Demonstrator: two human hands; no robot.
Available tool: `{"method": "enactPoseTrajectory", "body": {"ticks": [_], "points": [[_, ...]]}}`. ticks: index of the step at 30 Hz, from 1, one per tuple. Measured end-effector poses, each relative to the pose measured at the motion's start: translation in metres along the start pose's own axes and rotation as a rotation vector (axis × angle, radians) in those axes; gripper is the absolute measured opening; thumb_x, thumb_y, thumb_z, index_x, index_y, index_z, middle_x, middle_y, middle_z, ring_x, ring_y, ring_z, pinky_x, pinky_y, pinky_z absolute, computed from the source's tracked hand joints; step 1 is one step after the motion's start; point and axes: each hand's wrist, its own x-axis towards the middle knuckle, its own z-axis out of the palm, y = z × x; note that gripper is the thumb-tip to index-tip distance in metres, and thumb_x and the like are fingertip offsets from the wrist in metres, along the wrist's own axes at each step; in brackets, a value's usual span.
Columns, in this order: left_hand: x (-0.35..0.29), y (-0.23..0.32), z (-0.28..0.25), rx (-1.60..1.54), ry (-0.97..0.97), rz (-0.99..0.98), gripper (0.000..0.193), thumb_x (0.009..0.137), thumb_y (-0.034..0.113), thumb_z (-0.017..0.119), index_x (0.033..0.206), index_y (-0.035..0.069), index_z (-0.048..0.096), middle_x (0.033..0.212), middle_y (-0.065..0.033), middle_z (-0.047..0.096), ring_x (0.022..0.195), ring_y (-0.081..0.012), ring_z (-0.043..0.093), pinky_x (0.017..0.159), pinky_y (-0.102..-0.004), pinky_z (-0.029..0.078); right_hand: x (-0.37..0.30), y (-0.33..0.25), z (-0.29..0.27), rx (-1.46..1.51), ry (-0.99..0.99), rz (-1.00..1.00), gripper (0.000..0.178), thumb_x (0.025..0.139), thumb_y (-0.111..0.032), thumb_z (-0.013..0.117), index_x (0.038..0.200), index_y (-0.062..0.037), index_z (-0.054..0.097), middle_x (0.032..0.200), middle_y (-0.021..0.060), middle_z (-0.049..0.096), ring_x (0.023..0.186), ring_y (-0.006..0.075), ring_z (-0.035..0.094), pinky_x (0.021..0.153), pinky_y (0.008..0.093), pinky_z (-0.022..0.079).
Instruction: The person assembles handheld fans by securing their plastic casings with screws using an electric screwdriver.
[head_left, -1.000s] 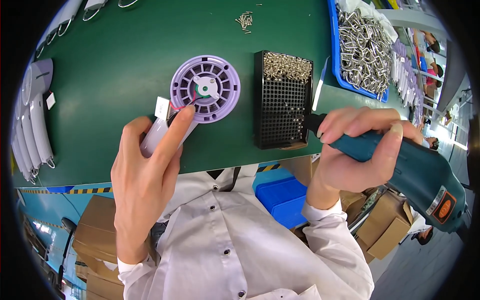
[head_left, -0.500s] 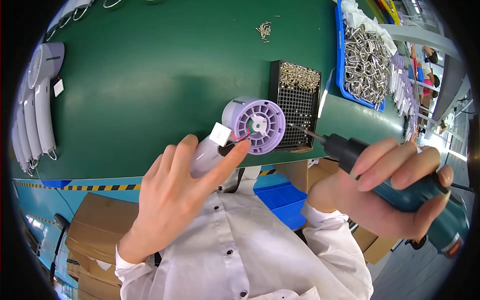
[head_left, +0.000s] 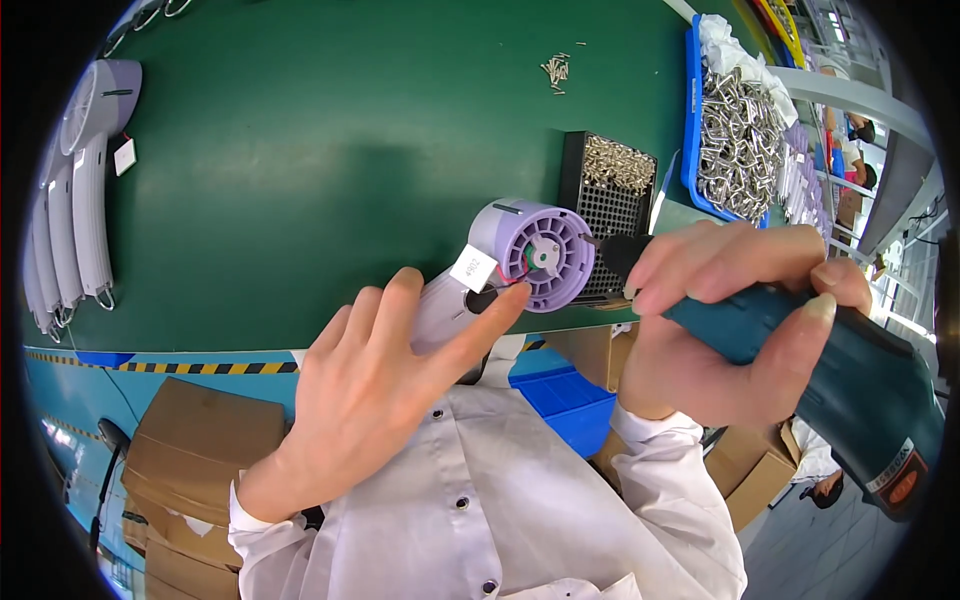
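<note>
A lilac plastic housing (head_left: 490, 228), shaped like a handheld fan or hair dryer, has its round slatted end tilted towards me. Inside the ring sits a white hub with a bit of green; red wires run out beside a white square tag (head_left: 473, 268). My left hand (head_left: 375, 370) holds the housing by its handle, index finger laid along the slatted end by the wires. The thumb is hidden. My right hand (head_left: 740, 320) is wrapped round a teal electric screwdriver (head_left: 850, 370) with a black nose. Its bit reaches the right rim of the slatted end; I cannot tell whether it touches.
Behind the housing stands a black perforated tray (head_left: 570, 165) with many small screws. Loose screws (head_left: 556, 72) lie on the green table (head_left: 300, 200). A blue bin (head_left: 691, 120) of metal hooks is at far right, similar housings (head_left: 92, 220) at left. Cardboard boxes (head_left: 205, 430) stand below.
The screwdriver has moved left and its bit now reaches the rim of the slatted end. My left hand and the housing appear slightly further right in the picture, as does the table.
</note>
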Motion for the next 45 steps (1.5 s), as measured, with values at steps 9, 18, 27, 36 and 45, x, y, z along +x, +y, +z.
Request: {"method": "enactPoseTrajectory", "body": {"ticks": [9,18,27,36,45], "points": [[0.003,0.002,-0.004,0.006,-0.046,-0.007,0.068,0.072,0.008,0.063,0.135,0.032,0.056,0.097,-0.0126,0.053,0.066,-0.0180,0.051,0.055,-0.0262,0.046,0.000,0.008,-0.009,-0.062,-0.054,-0.038,0.031,0.098,-0.027,0.034,0.123,-0.0112,0.043,0.070,0.0147,0.051,0.039,0.0257,0.049,0.041,0.0424,0.050],[0.007,0.007,-0.007,-0.003,-0.069,-0.017,0.065,0.071,0.005,0.063,0.131,0.030,0.061,0.100,-0.0115,0.051,0.073,-0.0192,0.053,0.059,-0.0273,0.048,-0.002,-0.023,-0.016,0.070,0.093,-0.124,0.038,0.098,-0.036,0.038,0.117,-0.0049,0.047,0.072,0.0100,0.049,0.041,0.0191,0.045,0.039,0.0353,0.043],[0.006,0.008,-0.003,-0.051,-0.048,-0.058,0.063,0.065,0.004,0.064,0.123,0.028,0.067,0.102,-0.0096,0.054,0.076,-0.0208,0.054,0.060,-0.0299,0.048,-0.027,0.004,-0.044,0.018,0.415,0.079,0.019,0.099,-0.020,0.043,0.115,-0.0099,0.038,0.067,0.0157,0.053,0.040,0.0246,0.049,0.040,0.0410,0.048],[0.010,0.009,-0.006,-0.088,-0.077,-0.064,0.050,0.072,0.000,0.071,0.119,0.019,0.068,0.101,-0.0153,0.058,0.076,-0.0272,0.056,0.059,-0.0344,0.048,-0.029,0.015,-0.050,-0.058,0.347,0.068,0.024,0.101,-0.025,0.030,0.112,-0.0121,0.047,0.069,0.0098,0.049,0.037,0.0194,0.043,0.036,0.0351,0.043],[0.012,0.008,0.000,-0.071,-0.001,-0.042,0.063,0.063,0.003,0.067,0.121,0.028,0.068,0.101,-0.0086,0.054,0.072,-0.0198,0.052,0.057,-0.0293,0.048,-0.023,-0.019,-0.043,0.068,0.411,-0.022,0.034,0.097,-0.032,0.038,0.109,-0.0033,0.053,0.073,0.0099,0.048,0.038,0.0173,0.040,0.037,0.0331,0.035]]}}
